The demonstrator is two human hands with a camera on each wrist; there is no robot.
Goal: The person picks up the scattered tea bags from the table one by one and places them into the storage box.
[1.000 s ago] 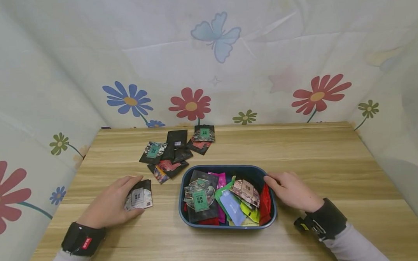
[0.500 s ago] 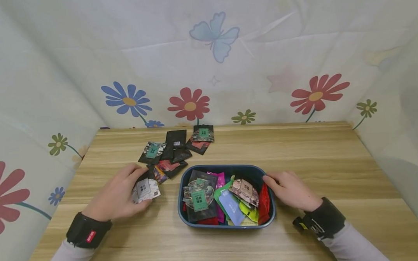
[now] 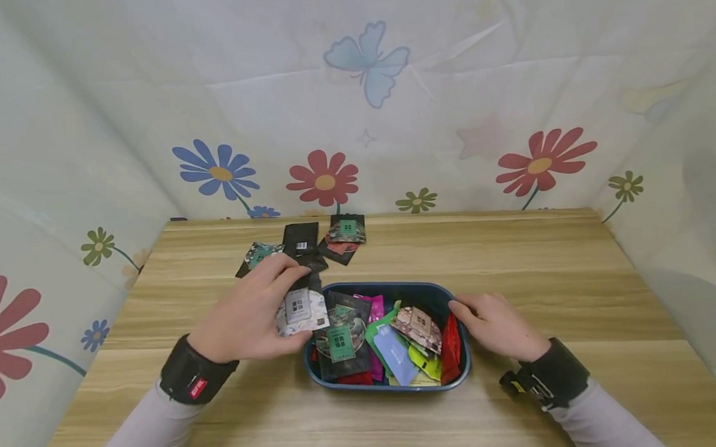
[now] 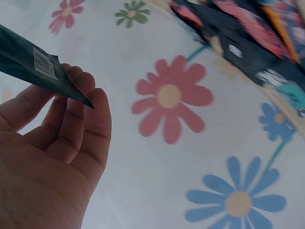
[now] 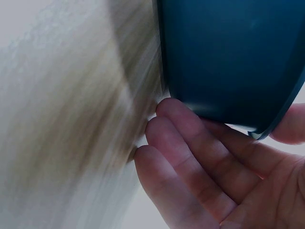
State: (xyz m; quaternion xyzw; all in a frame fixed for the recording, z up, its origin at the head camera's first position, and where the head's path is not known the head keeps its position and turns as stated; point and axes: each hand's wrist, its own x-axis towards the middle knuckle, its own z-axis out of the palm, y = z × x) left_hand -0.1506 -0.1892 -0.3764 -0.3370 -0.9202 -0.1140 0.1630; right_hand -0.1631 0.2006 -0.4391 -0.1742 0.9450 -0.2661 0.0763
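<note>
My left hand (image 3: 248,315) pinches a black sachet with a white patterned label (image 3: 304,311) by its edges, just over the left rim of the blue bin (image 3: 395,389). In the left wrist view a barcode shows on the back of the sachet (image 4: 44,63). With the thumb over the rim and fingers against the outer wall, my right hand (image 3: 499,325) grips the right end of the bin. Inside the bin lie several sachets: a large black one with a green label (image 3: 342,344), a pale blue one (image 3: 397,355) and a red one (image 3: 451,349).
Behind my left hand, several black sachets (image 3: 301,239) lie loosely piled on the wooden table (image 3: 485,244), some hidden by the hand. Two overlapping sachets (image 3: 347,230) are near the back edge. A flower-printed cloth (image 3: 257,108) stands behind and at both sides.
My left hand has carried the sachet rightward from the table at the left to the bin's left edge, lifting it. My right hand has stayed on the bin.
</note>
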